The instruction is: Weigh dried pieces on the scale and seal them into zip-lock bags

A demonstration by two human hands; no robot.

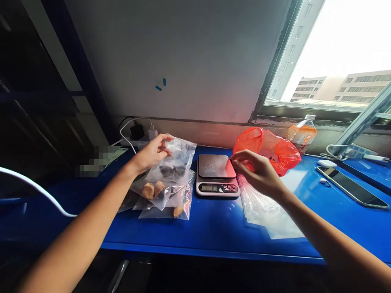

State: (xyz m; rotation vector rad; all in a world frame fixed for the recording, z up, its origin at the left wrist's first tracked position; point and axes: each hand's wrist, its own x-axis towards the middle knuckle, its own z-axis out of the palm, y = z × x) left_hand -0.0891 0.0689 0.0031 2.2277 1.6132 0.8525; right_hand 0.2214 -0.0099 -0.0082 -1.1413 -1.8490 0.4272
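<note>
My left hand (155,153) is at the upper left edge of a clear zip bag (180,160), its fingers curled at the plastic. Brown lumps (148,190) show in the lower part of this bag, which rests over a pile of similar bags (166,213). To its right stands a kitchen scale (213,166) with a bare metal plate and a lit display. My right hand (255,169) is by the plate's right edge, fingertips drawn together; whatever they hold is too small to make out. Behind that hand sits an open red plastic bag (265,146).
Flat clear bags (271,215) lie under my right forearm on the blue table (214,236). Farther right are a phone (352,187), a white earbud case (327,163) and an earbud (325,182). An orange-labelled bottle (303,132) stands by the window. White cables (39,189) run at left.
</note>
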